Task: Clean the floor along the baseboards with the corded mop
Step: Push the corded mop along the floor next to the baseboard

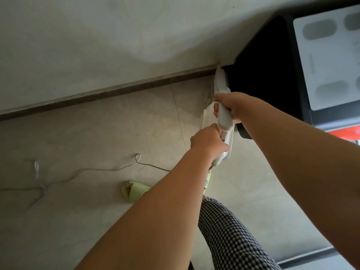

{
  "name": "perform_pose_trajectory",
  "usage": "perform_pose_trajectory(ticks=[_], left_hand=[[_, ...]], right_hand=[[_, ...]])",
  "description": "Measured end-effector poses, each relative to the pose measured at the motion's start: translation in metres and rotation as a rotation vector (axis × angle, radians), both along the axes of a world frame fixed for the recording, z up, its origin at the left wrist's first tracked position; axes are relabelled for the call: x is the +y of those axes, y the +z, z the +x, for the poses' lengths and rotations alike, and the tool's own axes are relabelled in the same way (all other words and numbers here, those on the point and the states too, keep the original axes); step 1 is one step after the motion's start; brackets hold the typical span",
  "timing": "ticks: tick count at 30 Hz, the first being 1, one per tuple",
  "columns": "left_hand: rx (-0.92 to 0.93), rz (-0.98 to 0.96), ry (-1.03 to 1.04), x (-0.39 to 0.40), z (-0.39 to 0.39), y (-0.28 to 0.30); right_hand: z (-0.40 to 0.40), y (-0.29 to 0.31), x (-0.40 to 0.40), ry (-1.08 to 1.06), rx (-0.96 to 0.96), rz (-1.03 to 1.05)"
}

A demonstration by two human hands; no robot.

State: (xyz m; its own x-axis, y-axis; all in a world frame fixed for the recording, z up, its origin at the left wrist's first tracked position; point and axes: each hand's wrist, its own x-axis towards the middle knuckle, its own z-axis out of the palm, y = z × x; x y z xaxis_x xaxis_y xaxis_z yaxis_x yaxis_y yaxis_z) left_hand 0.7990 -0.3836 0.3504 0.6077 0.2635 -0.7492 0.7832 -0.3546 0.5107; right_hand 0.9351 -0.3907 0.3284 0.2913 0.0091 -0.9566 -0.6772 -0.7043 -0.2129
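Both hands wrapped round the white handle of the corded mop (224, 115): right hand (231, 105) higher up the handle, fingers curled over the grip; left hand (207, 142) lower, near the handle's end, closed tight where the cord (93, 172) leaves the body. Mop shaft angled down and away toward the dark brown baseboard (116, 91), its far end meeting the wall right beside the black appliance (261, 75); mop head itself hidden behind the hands and shaft, so contact with the tile floor (97, 133) not confirmable. Probably working the corner where baseboard and appliance meet. To do it well: keep the head flat and its long edge snug to the baseboard, draw it along the wall in slow overlapping strokes rather than jabbing, let the upper hand steer and the lower hand push. Worth minding the cord, looped and loosely knotted on the floor to the left, close to the green slipper (134, 190) — best kept behind the stroke and away from the feet. Worth easing off near the appliance to avoid knocking it.
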Motion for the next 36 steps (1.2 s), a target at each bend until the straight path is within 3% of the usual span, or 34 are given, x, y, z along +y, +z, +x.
perform_pose_trajectory(ticks=[36], left_hand=[[-0.007,-0.007,0.035,0.013,-0.032,0.004]], right_hand=[[-0.029,0.008,0.02,0.051,0.053,-0.007]])
